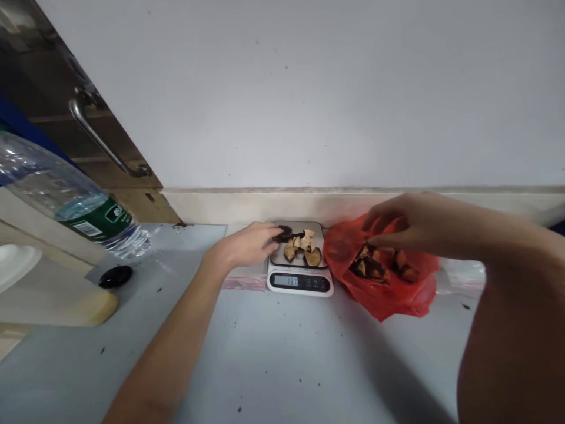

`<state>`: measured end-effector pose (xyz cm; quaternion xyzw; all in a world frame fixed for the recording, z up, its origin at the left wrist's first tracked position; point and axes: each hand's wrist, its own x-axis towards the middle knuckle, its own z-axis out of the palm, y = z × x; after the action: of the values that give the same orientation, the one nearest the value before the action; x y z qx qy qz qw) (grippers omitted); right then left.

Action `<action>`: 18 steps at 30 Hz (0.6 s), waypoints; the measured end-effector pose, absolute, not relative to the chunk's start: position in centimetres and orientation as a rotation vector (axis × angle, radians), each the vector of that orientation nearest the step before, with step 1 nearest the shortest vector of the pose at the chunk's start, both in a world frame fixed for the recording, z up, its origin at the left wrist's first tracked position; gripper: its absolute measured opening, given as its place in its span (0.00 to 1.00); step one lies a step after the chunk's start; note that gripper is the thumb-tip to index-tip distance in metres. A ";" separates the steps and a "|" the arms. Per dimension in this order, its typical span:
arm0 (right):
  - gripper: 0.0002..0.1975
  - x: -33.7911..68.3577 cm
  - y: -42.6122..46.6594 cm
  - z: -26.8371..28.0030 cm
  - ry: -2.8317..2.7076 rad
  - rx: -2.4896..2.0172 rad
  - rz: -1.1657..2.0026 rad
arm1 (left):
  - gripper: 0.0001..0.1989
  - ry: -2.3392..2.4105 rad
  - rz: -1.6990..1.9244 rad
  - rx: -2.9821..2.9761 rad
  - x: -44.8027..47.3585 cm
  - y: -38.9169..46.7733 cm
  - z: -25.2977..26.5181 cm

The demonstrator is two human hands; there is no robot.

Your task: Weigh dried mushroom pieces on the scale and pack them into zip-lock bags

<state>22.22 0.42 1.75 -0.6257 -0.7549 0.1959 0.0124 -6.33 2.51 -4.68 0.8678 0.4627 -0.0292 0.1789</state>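
Note:
My left hand (249, 244) is at the left edge of a small white kitchen scale (274, 281), its finger and thumb around a dark dried piece (286, 233) at the pan's back left. Several pale and brown dried slices (312, 257) lie on the metal pan; they look like dried mushroom or root. The display (288, 281) seems to read 13.7. My right hand (399, 221) hovers over an opened red plastic bag (384, 303), thumb and fingers apart. Inside the bag lie more dark dried pieces (373, 265); its far side is partly hidden by my hand.
A large clear bottle with a green label (99, 224) and a whitish plastic container (53, 294) stand at the left. Between them lies a black oval object (115, 276). Clear zip bags (463, 275) lie along the white wall (309, 106). Dark crumbs dot the grey tabletop (273, 353).

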 end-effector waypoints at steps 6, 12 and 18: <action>0.17 21.1 0.8 1.1 -2.327 -1.806 0.576 | 0.15 1.461 0.007 2.465 -5.0 2.0 -4.0; 0.16 18.7 0.5 1.4 -2.385 -1.776 0.668 | 0.12 1.507 0.152 2.511 -4.4 2.2 -4.5; 0.16 18.4 0.5 0.9 -2.316 -1.783 0.710 | 0.08 1.518 0.543 2.522 -5.9 2.4 -3.1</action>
<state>18.37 0.48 0.91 -0.5916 -0.7682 0.2355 0.0668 -5.88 2.37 -3.11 0.8403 0.5057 0.1809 0.0742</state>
